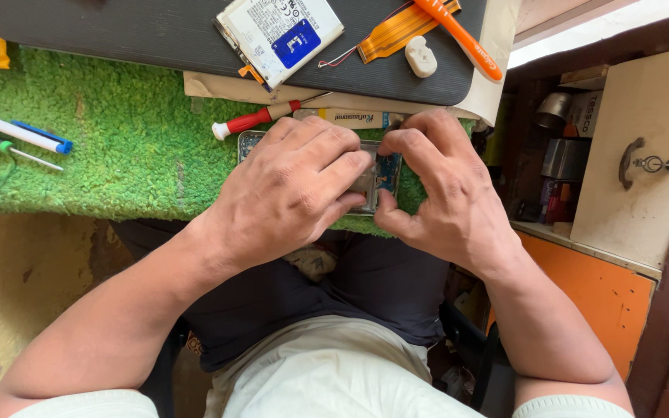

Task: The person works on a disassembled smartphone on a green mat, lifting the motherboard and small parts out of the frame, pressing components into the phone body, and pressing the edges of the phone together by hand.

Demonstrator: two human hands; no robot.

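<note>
Both hands are crowding over an opened phone [381, 176] sitting on the green fuzzy mat [118, 147] at the front edge of the bench, right above the lap. The left hand [288, 193] is lying over most of it with a curled grip pinning the frame, while the right hand [447, 190] is pinching the right edge, thumb underneath. Looks like they're working on seating or prying something inside; next bit probably calls for steady, light fingertip pressure. A battery pack [280, 35], orange pry tool [462, 39] and red-handled screwdriver [253, 120] are lying behind.
</note>
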